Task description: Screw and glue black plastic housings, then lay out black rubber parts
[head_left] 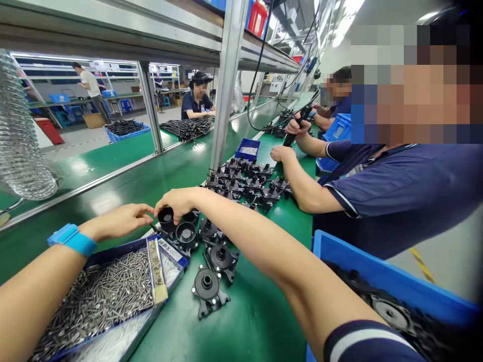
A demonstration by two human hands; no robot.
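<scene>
Green conveyor matting [260, 311] ran away from me down a long assembly line, with shelving overhead and a co-worker's arm [302, 186] reaching in from the right. My right hand [177, 200] sat curled over a black plastic housing [166, 219] at the near left of the belt, fingertips pinching its cup-shaped rim. My left hand [121, 220], wrist in a blue band [71, 239], lay just beside it with thumb and forefinger pressed together; whether a screw sat between them I could not tell. By my judgement I was at the step of fitting a fastener into that housing, and the next move called for steadying the part and lining the tip up with its hole. More housings [217, 259] lay near, and a tray of metal screws [101, 296] stood at my left. A blue bin [377, 274] on the right was cut off, its contents dark and hard to make out.
</scene>
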